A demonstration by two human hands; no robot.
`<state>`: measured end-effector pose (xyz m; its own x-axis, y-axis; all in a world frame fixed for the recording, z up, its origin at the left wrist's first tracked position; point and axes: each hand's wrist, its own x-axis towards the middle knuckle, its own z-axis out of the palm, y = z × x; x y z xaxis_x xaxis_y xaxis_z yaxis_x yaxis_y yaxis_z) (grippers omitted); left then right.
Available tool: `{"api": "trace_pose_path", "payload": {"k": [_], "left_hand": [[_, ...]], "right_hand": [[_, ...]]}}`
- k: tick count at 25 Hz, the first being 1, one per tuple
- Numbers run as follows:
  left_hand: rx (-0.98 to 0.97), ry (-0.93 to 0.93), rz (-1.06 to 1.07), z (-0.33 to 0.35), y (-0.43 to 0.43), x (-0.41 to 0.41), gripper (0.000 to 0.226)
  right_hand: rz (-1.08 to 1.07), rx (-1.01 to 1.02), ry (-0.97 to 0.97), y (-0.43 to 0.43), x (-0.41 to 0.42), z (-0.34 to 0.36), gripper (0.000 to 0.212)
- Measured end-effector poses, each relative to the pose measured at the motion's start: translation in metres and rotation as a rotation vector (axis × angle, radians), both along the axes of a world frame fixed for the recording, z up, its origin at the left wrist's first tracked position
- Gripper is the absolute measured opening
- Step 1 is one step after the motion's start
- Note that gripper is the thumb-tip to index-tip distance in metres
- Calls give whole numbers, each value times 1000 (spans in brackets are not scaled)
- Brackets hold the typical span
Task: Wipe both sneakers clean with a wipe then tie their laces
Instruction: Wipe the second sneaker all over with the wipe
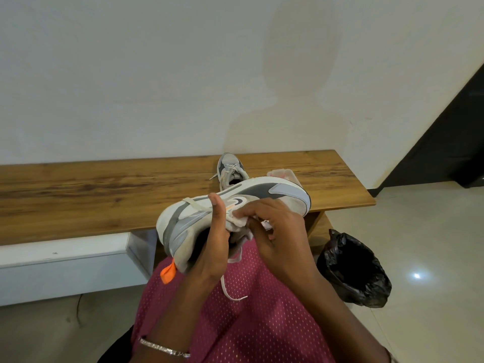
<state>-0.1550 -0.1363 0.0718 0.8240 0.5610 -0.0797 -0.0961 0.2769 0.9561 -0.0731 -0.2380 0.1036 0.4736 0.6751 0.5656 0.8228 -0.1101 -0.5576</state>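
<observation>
Head view: left hand [212,247] grips a sneaker [235,208] at its opening; right hand [277,229] pinches a wipe [237,221] against its side. Second sneaker [230,170] sits far on the bench [104,189].

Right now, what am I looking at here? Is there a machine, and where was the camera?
No machine: a person works with bare hands, and the single picture comes from a camera on their head, looking down. The left hand grips a sneaker by its opening, held over the lap. The right hand presses a white wipe against its side. On the wooden bench lie the second sneaker, laces loose, and a pack half hidden behind the held shoe. A black bin bag sits on the floor.
</observation>
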Motion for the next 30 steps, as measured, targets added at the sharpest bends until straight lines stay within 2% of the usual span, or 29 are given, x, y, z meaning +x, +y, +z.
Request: {"api": "trace_pose_path", "payload": {"k": [2,4,7,9,11,15,17,22,24,27,30], "left_hand": [[-41,-42,10,-2,-1,0,99],[-31,-35,30,-1,-1,0,95],[-1,-4,15,3,-3,0,104],[29,-3,7,4,-3,1,109],[41,4,19,4,-5,2,102],[55,65,54,0,-7,1,88],[43,60,38,0,-9,-1,87],[77,74,-1,4,-11,0,104],[90,85,3,3,-10,-2,108],[128,108,-3,3,-10,-3,107],[154,92,-18,4,-10,-5,106]], "right_hand": [[66,-11,29,-1,-11,5,26],[67,1,-6,0,-9,4,24],[-152,-22,-191,3,13,0,18],[-285,-40,-229,3,28,2,22],[-249,-45,-182,3,28,4,23],[41,-21,112,3,3,5,22],[41,-43,79,4,7,2,21],[-270,-85,-200,5,26,-7,26],[-244,-48,-132,7,20,-7,24],[-69,-3,23,10,8,-4,22],[-75,-47,-50,10,14,-4,21]]}}
